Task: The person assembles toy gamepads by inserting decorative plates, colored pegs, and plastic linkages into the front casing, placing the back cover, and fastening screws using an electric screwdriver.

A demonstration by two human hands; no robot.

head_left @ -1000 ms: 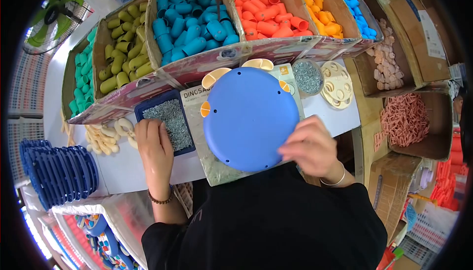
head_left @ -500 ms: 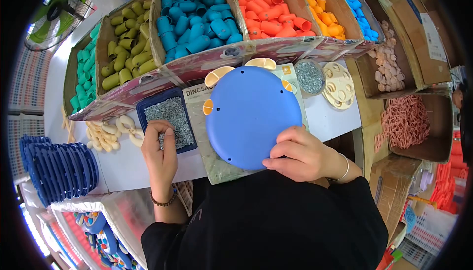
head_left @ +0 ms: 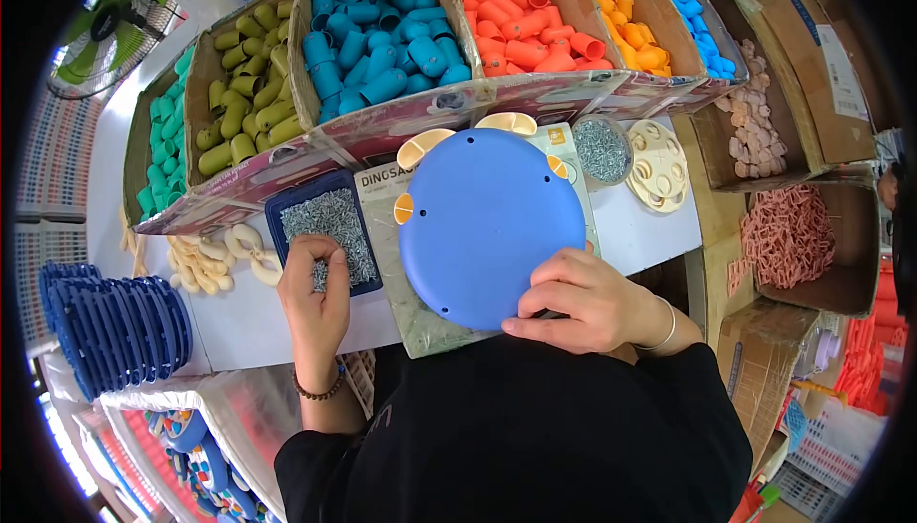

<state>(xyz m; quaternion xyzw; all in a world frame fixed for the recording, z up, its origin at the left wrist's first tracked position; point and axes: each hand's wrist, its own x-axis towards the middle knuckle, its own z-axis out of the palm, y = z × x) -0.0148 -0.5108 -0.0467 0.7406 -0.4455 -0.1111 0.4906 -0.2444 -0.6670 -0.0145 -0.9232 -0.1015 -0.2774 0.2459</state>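
A round blue plastic shell [head_left: 492,227] with small dark holes and cream-and-orange pieces at its edge lies on a flat printed package [head_left: 387,308] marked "DINOSAU". My right hand [head_left: 578,303] is closed on the shell's lower right rim, its thumb along the near edge. To the left, my left hand [head_left: 318,294] reaches over a dark blue tray [head_left: 277,227] of small silvery screws [head_left: 330,217]. Its thumb and fingers are bent together at the screws; whatever lies between the fingertips is too small to make out.
Cardboard bins of teal [head_left: 382,50], red [head_left: 521,21] and olive [head_left: 248,84] caps line the back. A clear tub of screws [head_left: 602,150] and cream discs [head_left: 657,168] stand right. Cream rings [head_left: 250,244] and stacked blue frames [head_left: 119,332] sit left.
My right hand has shifted slightly left along the shell's near rim. My left hand has moved a little right and stays over the screws.
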